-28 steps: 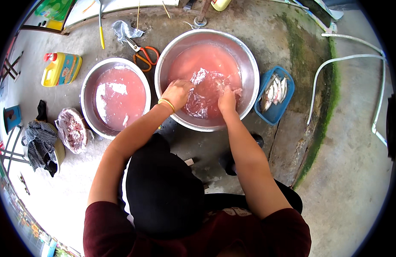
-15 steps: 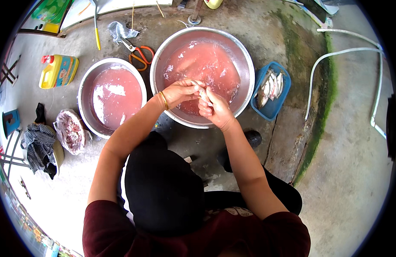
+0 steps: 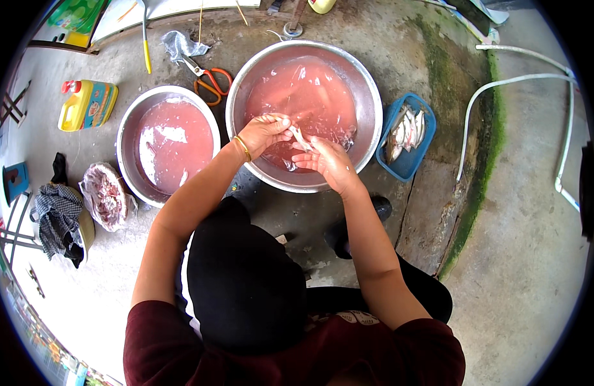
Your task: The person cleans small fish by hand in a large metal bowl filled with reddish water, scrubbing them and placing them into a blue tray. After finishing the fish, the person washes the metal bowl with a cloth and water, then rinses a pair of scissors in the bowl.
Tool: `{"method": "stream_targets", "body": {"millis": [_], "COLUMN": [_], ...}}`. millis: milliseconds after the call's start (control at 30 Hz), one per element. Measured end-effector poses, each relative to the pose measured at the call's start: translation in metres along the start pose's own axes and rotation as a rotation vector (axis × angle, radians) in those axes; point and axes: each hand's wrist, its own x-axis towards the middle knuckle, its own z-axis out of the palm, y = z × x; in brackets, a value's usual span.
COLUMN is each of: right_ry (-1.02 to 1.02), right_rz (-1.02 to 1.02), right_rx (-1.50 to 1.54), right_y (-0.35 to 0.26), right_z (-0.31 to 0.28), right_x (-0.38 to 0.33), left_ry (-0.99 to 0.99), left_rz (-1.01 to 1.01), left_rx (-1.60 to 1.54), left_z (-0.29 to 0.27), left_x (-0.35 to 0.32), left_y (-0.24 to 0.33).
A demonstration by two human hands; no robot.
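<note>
Above the large metal basin [image 3: 369,122] of reddish water, my left hand [image 3: 268,134] pinches one end of a small pale fish [image 3: 300,137]. My right hand [image 3: 330,164] is at the fish's lower end, palm turned partly up and fingers stretched apart. Its thumb seems to touch the fish; whether it bears any of the weight is hard to see. To the right of the basin, a blue plastic basket [image 3: 409,174] holds several silvery fish [image 3: 409,128]. On the left stands a smaller metal basin [image 3: 123,145], also with reddish water.
Orange-handled scissors [image 3: 210,83] lie between the basins at the back, beside a crumpled grey plastic bag [image 3: 181,46]. A lined container of fish scraps [image 3: 107,198], a yellow jug [image 3: 89,106] and a checked cloth [image 3: 57,215] are at left. A white hose [image 3: 467,128] curves across the right.
My right hand has loosened from a closed grip, its fingers now spread, and has shifted slightly right and down. More of the fish shows. My left hand still pinches it, slightly lower.
</note>
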Motion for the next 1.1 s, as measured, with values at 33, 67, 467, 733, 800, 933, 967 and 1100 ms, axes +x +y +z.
{"method": "stream_targets", "body": {"millis": [33, 67, 467, 733, 800, 933, 967, 1100], "right_ry": [0.013, 0.025, 0.055, 0.224, 0.221, 0.248, 0.262, 0.244], "right_rz": [0.005, -0.004, -0.032, 0.065, 0.062, 0.073, 0.079, -0.034], "right_rx": [-0.002, -0.056, -0.195, -0.107, -0.117, -0.222, -0.270, -0.352], "right_y": [0.001, 0.001, 0.011, 0.012, 0.012, 0.011, 0.010, 0.017], "right_z": [-0.001, 0.001, -0.001, -0.003, -0.004, -0.007, -0.008, -0.016], "right_x": [0.000, 0.000, 0.006, 0.009, 0.008, 0.009, 0.010, 0.015], "left_ry": [-0.004, -0.006, 0.019, -0.105, -0.108, -0.144, -0.171, -0.124], "left_rz": [-0.001, 0.000, -0.038, -0.065, -0.090, -0.074, -0.071, -0.084], "left_rx": [-0.003, -0.006, 0.029, 0.196, 0.204, 0.236, 0.246, 0.305], "left_z": [0.000, -0.001, 0.006, 0.012, 0.014, 0.017, 0.018, 0.015], "left_x": [0.000, 0.000, -0.004, -0.002, -0.003, -0.003, -0.002, 0.002], "left_y": [0.000, -0.001, 0.000, 0.001, 0.003, 0.000, -0.002, -0.007]}}
